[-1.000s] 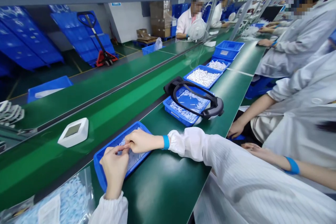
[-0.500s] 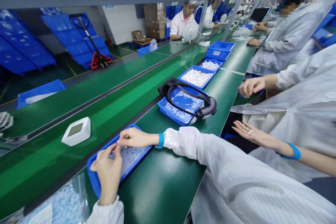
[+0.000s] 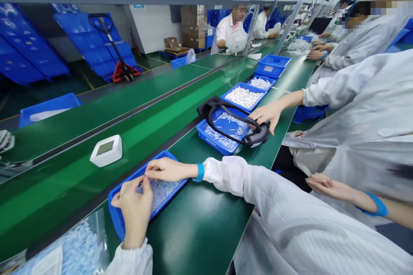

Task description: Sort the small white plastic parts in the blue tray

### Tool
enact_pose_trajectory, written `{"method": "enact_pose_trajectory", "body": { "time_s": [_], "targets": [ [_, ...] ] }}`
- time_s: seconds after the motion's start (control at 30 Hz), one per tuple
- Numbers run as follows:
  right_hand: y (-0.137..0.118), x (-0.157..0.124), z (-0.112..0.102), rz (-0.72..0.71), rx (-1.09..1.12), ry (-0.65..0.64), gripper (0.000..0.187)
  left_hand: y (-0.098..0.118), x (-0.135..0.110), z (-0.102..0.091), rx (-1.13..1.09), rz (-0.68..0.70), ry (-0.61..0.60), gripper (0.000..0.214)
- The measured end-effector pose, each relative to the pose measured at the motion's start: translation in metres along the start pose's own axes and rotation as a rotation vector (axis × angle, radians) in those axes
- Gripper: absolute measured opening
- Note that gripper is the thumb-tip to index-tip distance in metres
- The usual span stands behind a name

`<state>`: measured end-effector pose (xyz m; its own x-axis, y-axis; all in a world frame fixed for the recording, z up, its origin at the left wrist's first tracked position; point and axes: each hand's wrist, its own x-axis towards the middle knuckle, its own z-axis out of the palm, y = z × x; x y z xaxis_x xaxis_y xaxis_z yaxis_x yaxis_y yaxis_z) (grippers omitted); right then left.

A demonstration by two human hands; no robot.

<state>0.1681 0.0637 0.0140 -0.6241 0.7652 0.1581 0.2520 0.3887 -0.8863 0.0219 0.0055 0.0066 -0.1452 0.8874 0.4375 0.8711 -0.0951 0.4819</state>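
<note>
- pale blue pieces (image 3: 164, 191): in blue tray (image 3: 116, 217).
- left hand (image 3: 135, 206), right hand (image 3: 164, 169): above tray, fingertips pinched, nearly unchanged; anything held too small to tell.
- white device (image 3: 106, 151) slid rightward; co-worker's hand (image 3: 268, 114) now at black headset (image 3: 257, 137); tray work likely unaffected.

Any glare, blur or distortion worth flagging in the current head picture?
Head view: soft glare whitens the green worktable beside the near blue tray; head view: the near white sleeve looks stretched toward the lower right, probably wide-angle distortion; head view: the left hand and right hand read clearly, but anything pinched between them is too small to make out.
</note>
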Motion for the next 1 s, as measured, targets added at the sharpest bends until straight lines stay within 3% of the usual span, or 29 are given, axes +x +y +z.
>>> {"method": "enact_pose_trajectory", "body": {
  "time_s": [0.13,0.33,0.53,0.67,0.83,1.0],
  "targets": [
    [0.000,0.000,0.001,-0.018,-0.045,0.036,0.016,0.000,0.001,0.000,-0.005,0.012,-0.018,0.029],
    [0.003,0.003,0.004,0.053,0.131,0.124,0.015,-0.007,0.002,0.003,-0.017,0.037,-0.095,0.035],
    [0.004,0.005,0.006,0.028,0.234,0.014,0.013,-0.009,0.001,0.001,0.044,0.070,-0.115,0.032],
    [-0.001,0.005,0.005,-0.063,0.102,-0.082,0.017,-0.008,-0.002,-0.005,0.084,0.075,-0.061,0.028],
    [-0.009,0.003,0.004,-0.108,-0.197,-0.038,0.023,-0.007,-0.004,-0.006,0.114,0.103,-0.040,0.023],
    [-0.009,0.002,0.007,-0.099,-0.277,-0.010,0.023,-0.006,-0.004,-0.005,0.109,0.145,-0.056,0.023]
  ]
}}
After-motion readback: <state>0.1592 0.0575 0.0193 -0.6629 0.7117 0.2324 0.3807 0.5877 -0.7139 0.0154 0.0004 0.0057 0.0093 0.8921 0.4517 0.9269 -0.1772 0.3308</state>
